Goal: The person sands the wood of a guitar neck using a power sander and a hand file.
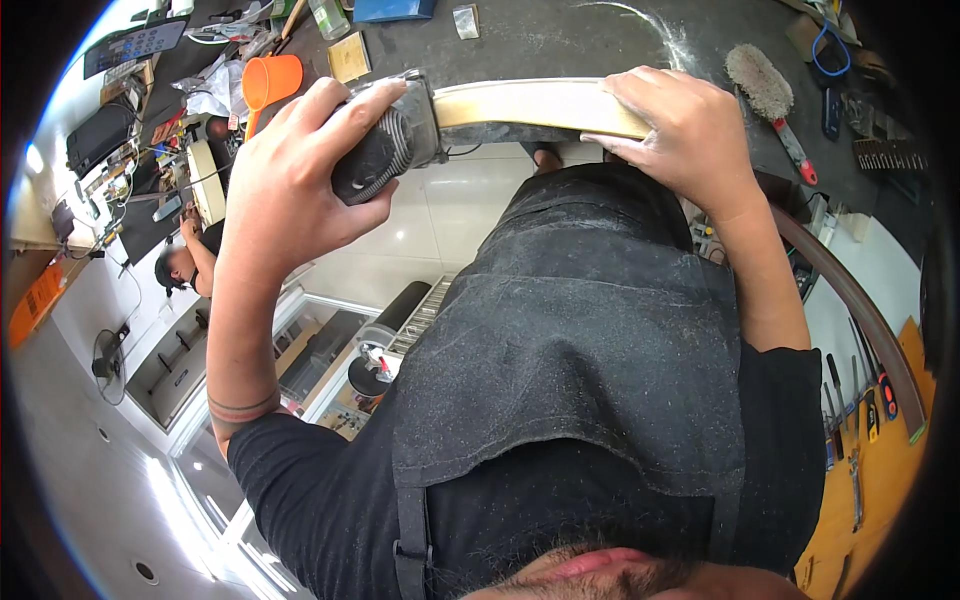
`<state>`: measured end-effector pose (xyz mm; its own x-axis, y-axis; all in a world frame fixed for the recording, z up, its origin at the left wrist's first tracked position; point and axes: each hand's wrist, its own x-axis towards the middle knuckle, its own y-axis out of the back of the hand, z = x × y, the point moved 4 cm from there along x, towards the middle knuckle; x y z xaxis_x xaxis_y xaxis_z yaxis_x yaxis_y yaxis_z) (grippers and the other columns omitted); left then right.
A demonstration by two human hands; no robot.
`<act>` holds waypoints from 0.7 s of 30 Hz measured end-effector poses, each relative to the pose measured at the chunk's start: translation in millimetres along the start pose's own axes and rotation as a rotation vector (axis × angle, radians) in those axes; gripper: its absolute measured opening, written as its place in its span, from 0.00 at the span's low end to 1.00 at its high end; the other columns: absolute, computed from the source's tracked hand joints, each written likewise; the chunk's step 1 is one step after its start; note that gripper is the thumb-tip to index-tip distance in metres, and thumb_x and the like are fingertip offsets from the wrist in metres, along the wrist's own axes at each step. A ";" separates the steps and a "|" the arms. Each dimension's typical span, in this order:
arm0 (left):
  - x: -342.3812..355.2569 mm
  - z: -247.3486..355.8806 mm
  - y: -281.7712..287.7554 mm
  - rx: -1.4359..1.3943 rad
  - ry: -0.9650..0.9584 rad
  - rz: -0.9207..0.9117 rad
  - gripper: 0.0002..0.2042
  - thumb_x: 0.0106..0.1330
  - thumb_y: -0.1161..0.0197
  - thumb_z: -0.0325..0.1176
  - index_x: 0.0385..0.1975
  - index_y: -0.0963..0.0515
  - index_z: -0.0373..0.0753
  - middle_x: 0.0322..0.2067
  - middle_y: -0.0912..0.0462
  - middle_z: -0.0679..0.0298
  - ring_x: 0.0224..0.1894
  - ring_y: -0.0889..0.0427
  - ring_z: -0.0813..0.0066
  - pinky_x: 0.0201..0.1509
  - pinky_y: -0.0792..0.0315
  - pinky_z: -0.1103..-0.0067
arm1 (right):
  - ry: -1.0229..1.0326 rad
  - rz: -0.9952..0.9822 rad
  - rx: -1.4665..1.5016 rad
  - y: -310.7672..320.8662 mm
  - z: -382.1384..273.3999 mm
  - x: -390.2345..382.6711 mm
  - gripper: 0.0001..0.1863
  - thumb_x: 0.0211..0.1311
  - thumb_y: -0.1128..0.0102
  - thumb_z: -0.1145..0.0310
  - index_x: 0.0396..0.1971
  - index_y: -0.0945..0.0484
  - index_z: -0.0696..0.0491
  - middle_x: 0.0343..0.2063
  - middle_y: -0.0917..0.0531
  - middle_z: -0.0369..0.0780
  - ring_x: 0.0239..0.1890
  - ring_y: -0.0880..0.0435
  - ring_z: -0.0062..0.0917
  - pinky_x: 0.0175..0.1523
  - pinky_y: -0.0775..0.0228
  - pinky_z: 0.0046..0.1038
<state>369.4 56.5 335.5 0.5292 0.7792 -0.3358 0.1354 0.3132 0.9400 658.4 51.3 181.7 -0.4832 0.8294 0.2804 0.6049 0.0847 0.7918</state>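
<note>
My left hand point(290, 170) is wrapped round a black, rib-sided tool that looks like a palm sander point(385, 150). Its flat end sits against the left end of a long, pale, gently curved wooden piece point(530, 103). At the other end of that wood, my right hand point(690, 135) grips it, fingers over the top and thumb along the near side. Pale dust coats the right fingers. The wood lies along the near edge of the dark workbench point(560, 45). Whatever face of the tool meets the wood is partly hidden.
An orange cup point(272, 80), a wooden block point(349, 57) and a green bottle point(328, 18) stand left on the bench. A red-handled brush point(765, 90) lies at right, near white dust point(675, 45). Another person point(185, 262) is at far left. Hand tools point(865, 400) hang at right.
</note>
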 end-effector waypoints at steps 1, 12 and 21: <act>1.0 1.5 -0.7 -0.001 -0.007 0.014 0.40 0.48 0.21 0.36 0.69 0.21 0.50 0.45 0.20 0.60 0.43 0.16 0.55 0.48 0.20 0.64 | -0.001 0.000 -0.002 -0.2 0.1 -0.3 0.20 0.53 0.20 0.54 0.42 0.14 0.47 0.36 0.11 0.36 0.38 0.09 0.35 0.43 0.17 0.37; -9.2 -9.4 -12.8 -0.128 0.014 0.178 0.40 0.45 0.21 0.35 0.68 0.19 0.54 0.41 0.19 0.62 0.42 0.15 0.58 0.46 0.19 0.66 | -0.001 0.008 0.007 -0.1 3.0 -0.7 0.21 0.52 0.21 0.54 0.44 0.14 0.47 0.38 0.11 0.37 0.40 0.09 0.36 0.44 0.16 0.38; -9.5 3.9 -16.8 -0.083 -0.028 0.228 0.39 0.44 0.21 0.34 0.65 0.17 0.51 0.44 0.18 0.61 0.44 0.14 0.58 0.48 0.18 0.68 | 0.018 0.013 -0.009 -0.3 1.8 -2.3 0.21 0.52 0.20 0.55 0.44 0.14 0.46 0.38 0.10 0.36 0.40 0.10 0.35 0.44 0.16 0.37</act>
<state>365.4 41.7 323.1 0.5614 0.8199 -0.1124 -0.0589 0.1751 0.9828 660.4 50.3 179.9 -0.4863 0.8204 0.3006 0.6056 0.0685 0.7928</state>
